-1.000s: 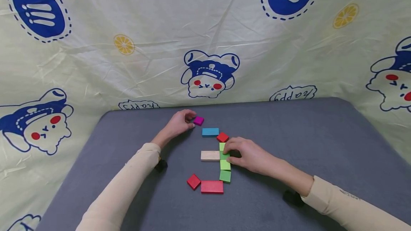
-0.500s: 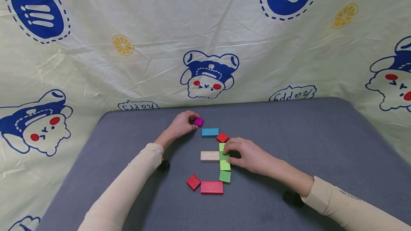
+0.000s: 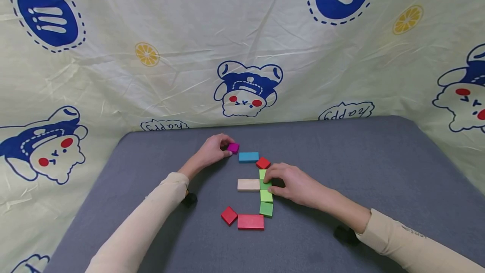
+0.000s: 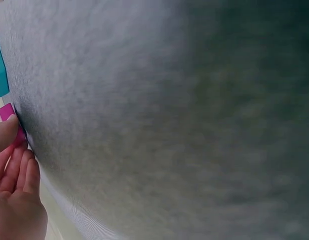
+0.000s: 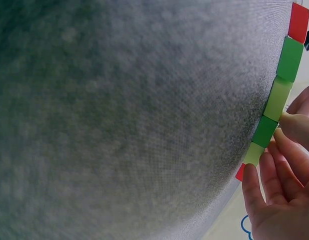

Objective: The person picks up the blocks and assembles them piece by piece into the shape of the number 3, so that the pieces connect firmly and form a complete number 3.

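Observation:
In the head view my left hand (image 3: 212, 150) pinches a small magenta block (image 3: 233, 148) between thumb and fingers, just left of a flat blue block (image 3: 248, 157). The left wrist view shows the thumb against that magenta block's face. My right hand (image 3: 295, 182) has thumb and fingertips around a green block (image 3: 265, 185) in a column of green and lime blocks. Directly below it sits a lime block (image 3: 266, 196), then another green block (image 3: 266, 209). A tilted red block (image 3: 263, 163) tops the column. From the column's middle a plain wooden block (image 3: 248, 185) extends left.
A long red block (image 3: 251, 222) lies at the near end of the column, with a turned red cube (image 3: 229, 216) at its left corner. The grey table (image 3: 360, 159) meets a printed curtain (image 3: 182, 83) at its back edge.
My left hand has closed its fingers on the magenta block and brought it slightly nearer, toward the blue block's level. The right hand has stayed in place.

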A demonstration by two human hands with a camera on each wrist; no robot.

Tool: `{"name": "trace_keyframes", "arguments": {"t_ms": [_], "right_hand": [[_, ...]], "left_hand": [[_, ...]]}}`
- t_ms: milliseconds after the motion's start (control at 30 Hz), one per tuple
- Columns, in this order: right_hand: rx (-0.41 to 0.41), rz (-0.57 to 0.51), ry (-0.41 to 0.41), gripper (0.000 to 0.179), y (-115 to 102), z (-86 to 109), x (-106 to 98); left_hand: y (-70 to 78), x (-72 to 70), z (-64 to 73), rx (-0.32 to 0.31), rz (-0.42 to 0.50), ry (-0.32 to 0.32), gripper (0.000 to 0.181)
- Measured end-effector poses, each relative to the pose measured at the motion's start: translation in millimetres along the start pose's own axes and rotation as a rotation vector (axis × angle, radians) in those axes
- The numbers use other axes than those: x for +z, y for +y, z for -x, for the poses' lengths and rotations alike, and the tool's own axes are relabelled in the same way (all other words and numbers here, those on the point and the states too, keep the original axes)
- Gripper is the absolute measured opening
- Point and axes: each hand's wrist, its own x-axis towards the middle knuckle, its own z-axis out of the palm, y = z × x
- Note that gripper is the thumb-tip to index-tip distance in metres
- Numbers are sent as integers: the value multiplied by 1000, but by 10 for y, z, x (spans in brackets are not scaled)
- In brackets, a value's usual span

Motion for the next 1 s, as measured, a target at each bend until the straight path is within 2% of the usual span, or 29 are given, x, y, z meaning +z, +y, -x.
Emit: {"name": "trace_keyframes", "arguments": {"t_ms": [233,600,1000], "right_hand": [[-2,-1,-1,22,6,6,-2],[-3,5,-5,22,6,1,-4],[0,5,2,22,-4,13,-7]], "left_hand": [[-13,0,112,34,10,15,28],[-52,11,261,32,15,-1,29],[-40,30,315,84,10,-29,29]]}}
